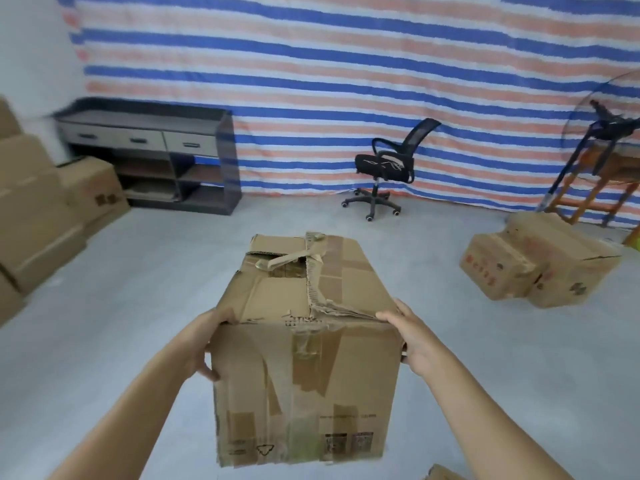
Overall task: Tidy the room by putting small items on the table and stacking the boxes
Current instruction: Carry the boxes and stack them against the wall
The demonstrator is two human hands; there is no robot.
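Clamping a worn cardboard box point(304, 375) from both sides, the left hand point(204, 348) and the right hand point(414, 344) form the grip: each thumb hooks over the top edge and each palm presses on a side wall. The box is held in front of the person, over the grey floor point(121, 289), its taped top torn. Two cartons point(540, 268) lie on the floor at the right, touching each other. A stack of cartons point(31, 209) stands at the left, near a dark tabletop point(138, 114) with drawers.
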